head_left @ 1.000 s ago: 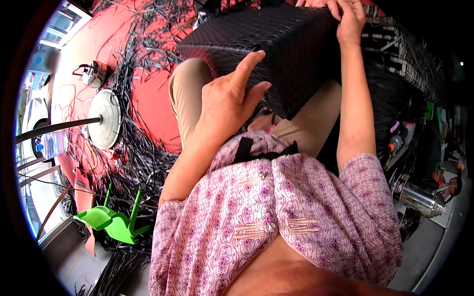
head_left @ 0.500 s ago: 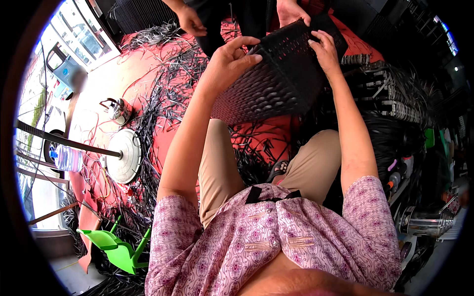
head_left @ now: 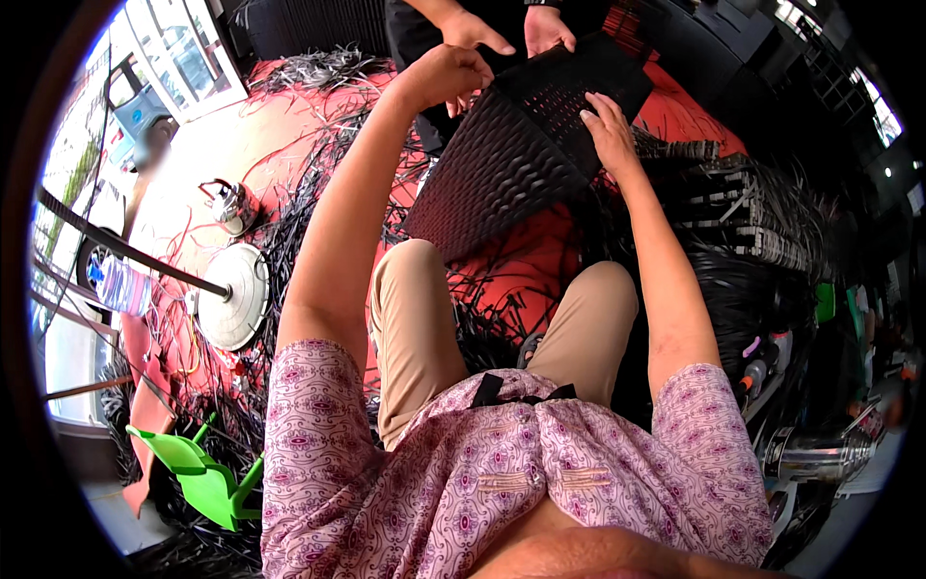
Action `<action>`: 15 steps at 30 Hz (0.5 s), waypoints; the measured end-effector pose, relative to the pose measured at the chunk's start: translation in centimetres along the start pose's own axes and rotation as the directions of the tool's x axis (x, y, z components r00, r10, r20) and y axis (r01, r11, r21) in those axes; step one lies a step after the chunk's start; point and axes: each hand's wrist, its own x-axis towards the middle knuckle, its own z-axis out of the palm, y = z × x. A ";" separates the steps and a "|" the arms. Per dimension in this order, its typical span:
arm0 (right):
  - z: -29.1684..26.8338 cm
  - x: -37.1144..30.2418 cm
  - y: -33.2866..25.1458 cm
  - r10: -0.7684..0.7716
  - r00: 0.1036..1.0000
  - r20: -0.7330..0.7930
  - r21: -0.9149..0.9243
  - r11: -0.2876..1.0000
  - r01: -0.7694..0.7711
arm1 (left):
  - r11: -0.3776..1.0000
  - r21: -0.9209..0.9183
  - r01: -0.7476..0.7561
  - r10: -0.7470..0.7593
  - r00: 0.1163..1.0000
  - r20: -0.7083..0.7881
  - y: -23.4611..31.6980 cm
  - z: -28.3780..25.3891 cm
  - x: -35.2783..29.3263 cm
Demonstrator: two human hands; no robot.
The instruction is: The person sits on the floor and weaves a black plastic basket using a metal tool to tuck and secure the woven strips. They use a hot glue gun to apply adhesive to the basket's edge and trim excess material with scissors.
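Observation:
A black woven basket (head_left: 511, 154), plaited from flat strips, is tilted over the red floor beyond my knees. My left hand (head_left: 446, 77) is at its upper left corner, fingers curled in against the edge. On the right side, my right hand (head_left: 612, 140) lies along the basket with its fingers stretched out. Across from me, a co-worker's hand (head_left: 548, 31) is at the far rim. The co-worker's other hand (head_left: 475, 31) is just beyond my left hand, with its thumb pointing toward the basket.
Loose black strips (head_left: 333, 145) litter the red floor covering (head_left: 289, 116). To my left are a metal kettle (head_left: 231, 206), a round white base with a pole (head_left: 234, 297) and a green plastic chair (head_left: 207, 482). Stacked woven pieces (head_left: 743, 207) and a metal canister (head_left: 820, 454) are on the right.
The basket has shifted slightly left and toward me, showing more of its woven side. My left hand has moved up and left. The co-worker's free hand has come in from the left toward the basket.

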 end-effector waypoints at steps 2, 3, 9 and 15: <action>0.8 1.0 -0.1 -0.031 1.000 0.002 -0.014 0.999 0.031 | 0.990 -0.063 0.125 -0.124 0.992 0.025 -0.8 -0.8 0.4; 1.4 1.4 0.7 -0.092 0.996 0.017 -0.064 0.994 0.093 | 0.979 -0.113 0.171 -0.170 0.985 0.014 -1.8 -0.7 0.5; 2.3 1.4 0.2 -0.138 0.990 0.041 -0.102 0.985 0.142 | 0.902 -0.380 0.206 -0.214 0.976 0.022 -3.0 -1.8 -1.2; 0.0 -2.7 -0.3 -0.109 0.994 0.018 -0.125 0.986 0.110 | 0.947 -0.303 0.104 -0.088 0.994 0.065 -2.3 0.3 -2.0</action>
